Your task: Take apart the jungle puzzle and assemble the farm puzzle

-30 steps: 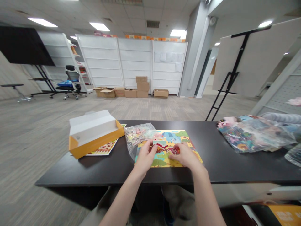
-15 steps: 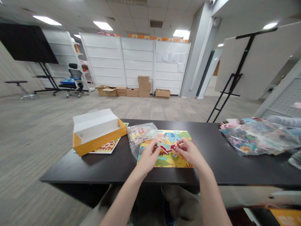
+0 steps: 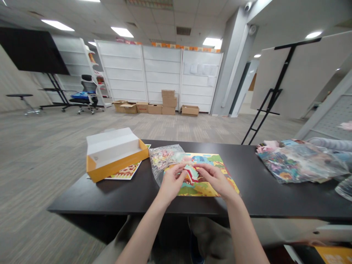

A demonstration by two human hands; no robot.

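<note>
Over a colourful picture board (image 3: pixel 211 189) on the black table, my left hand (image 3: pixel 173 180) pinches small red and pale-green puzzle pieces (image 3: pixel 192 173). My right hand (image 3: pixel 216 178) is closed at the right side of these pieces, its fingertips touching them. The exact edges between the pieces are too small to tell. A clear plastic bag (image 3: pixel 165 157) with many small colourful pieces lies against the board's upper left part, beside my left hand.
On the table's left, an open yellow box (image 3: pixel 115 161) with a white inside rests partly on a giraffe-patterned sheet (image 3: pixel 127 172). Plastic bags of colourful items (image 3: pixel 291 165) lie at the right. Beyond the table stands a black easel frame (image 3: pixel 275 91).
My right hand has moved left, closer to my left hand. The red and pale-green pieces, spread apart before, are now together and tilted between my fingers.
</note>
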